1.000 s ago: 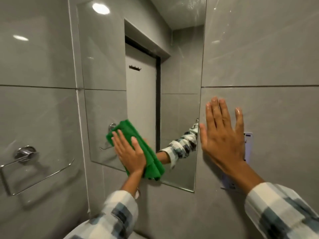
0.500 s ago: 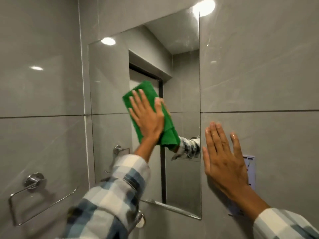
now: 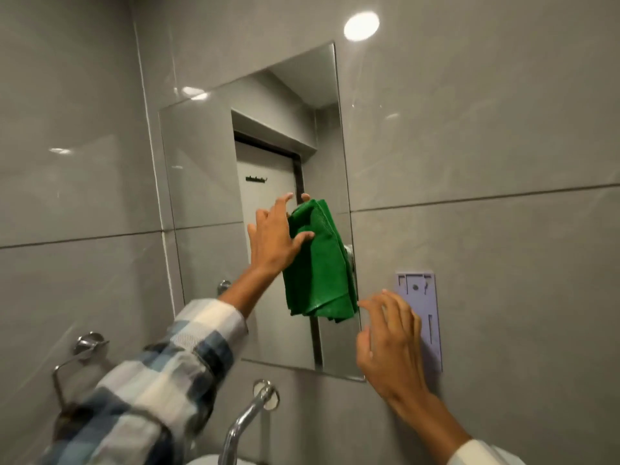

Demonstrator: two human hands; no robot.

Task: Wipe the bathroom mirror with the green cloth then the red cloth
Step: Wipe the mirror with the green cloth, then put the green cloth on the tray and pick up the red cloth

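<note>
The frameless mirror [image 3: 208, 182] hangs on the grey tiled wall and reflects a door. My left hand [image 3: 273, 234] holds the folded green cloth [image 3: 318, 263] by its upper edge, thumb over the front. The cloth hangs down in front of the mirror's right side, and whether it touches the glass I cannot tell. My right hand [image 3: 391, 340] is off the wall, fingers curled and apart, just below and right of the cloth near the mirror's lower right corner. No red cloth is in view.
A lilac plastic wall bracket [image 3: 422, 317] is fixed to the tile right of the mirror. A chrome tap [image 3: 250, 417] sticks out below the mirror over a white basin rim [image 3: 208, 460]. A chrome towel ring [image 3: 72, 364] is mounted at lower left.
My left hand went from pressing the cloth flat on the glass to holding it hanging, further right. My right hand lifted off the wall and curled. The view tilted upward.
</note>
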